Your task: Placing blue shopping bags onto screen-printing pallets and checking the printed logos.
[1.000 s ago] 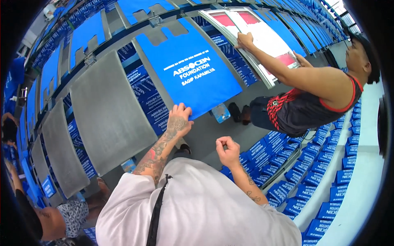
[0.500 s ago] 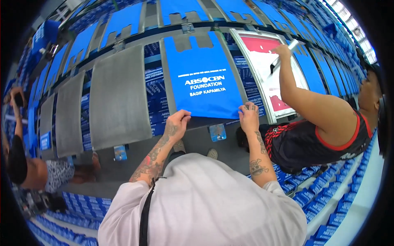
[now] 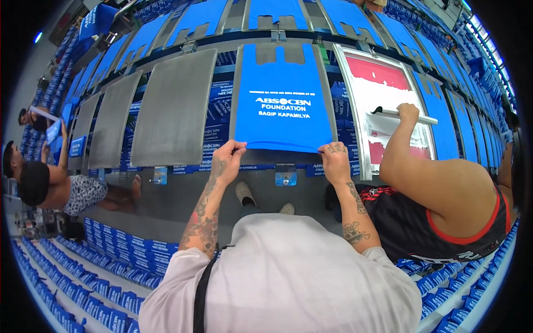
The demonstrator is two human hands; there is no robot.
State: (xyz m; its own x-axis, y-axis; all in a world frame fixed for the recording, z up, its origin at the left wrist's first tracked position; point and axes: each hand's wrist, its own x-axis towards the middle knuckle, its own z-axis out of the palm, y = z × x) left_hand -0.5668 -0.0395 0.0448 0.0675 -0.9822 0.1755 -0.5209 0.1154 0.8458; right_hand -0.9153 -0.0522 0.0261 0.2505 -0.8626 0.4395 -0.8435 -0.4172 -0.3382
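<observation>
A blue bag with white printing and cut-out handles lies on a grey plate straight ahead of me. My left hand pinches its near left corner between thumb and fingers. My right hand grips the near right corner. The bag's near edge is slightly raised and creased between my hands. A metal bracket with a light-blue plate sits below it.
Bare grey plates stand to the left. At right, a co-worker draws a squeegee over a framed screen. Another person works at far left. Rows of bags on plates continue behind; folded blue bags fill racks nearby.
My right hand has come up from mid-air to take the bag's right corner. My view has turned toward the bag. The co-worker's squeegee arm has moved down the screen.
</observation>
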